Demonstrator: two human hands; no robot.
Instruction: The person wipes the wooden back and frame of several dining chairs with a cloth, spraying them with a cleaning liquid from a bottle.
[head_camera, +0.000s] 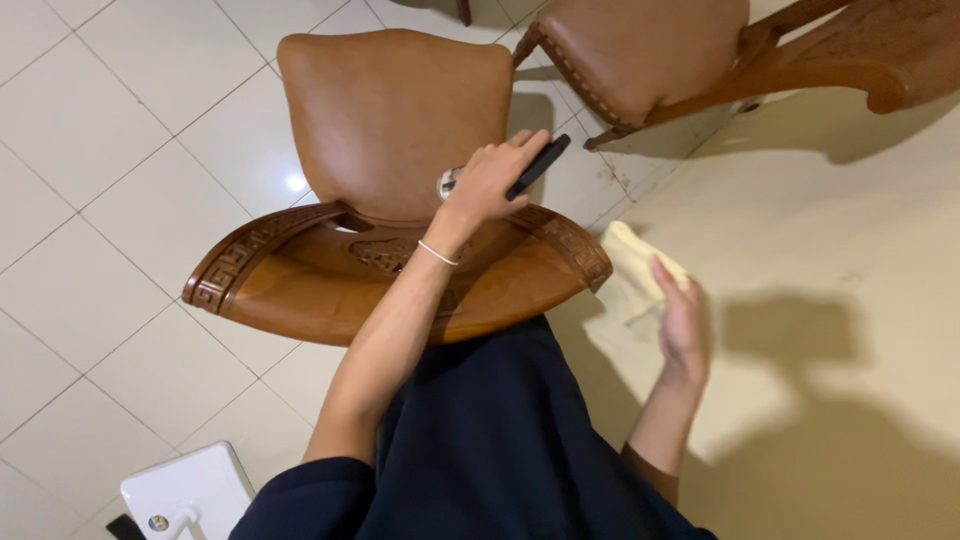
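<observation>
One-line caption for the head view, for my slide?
Left hand holds a dark handled tool over a wooden chair; right hand presses a pale cloth.

White tiled floor (120, 160), carved wooden chair (390, 200) with tan leather seat, second chair (680, 50), cream wall (830, 260)

Left hand (497, 180) wraps a dark slim object (540, 166), palm side hidden, so what the fingers cover can't be told; a small grey-white bit (448, 183) pokes out by the wrist, too small to identify. Forearm covers the middle of the carved backrest (300, 270) of the near chair (395, 120); chair legs hidden under the seat. Right hand (680, 325) lies on a pale cloth (635, 260), fingertips hidden on the far side. Second chair (650, 50) cut off by the top edge, third wooden piece (860, 60) cut at the right. White object (190, 495) cut by the bottom edge, kind unclear
</observation>
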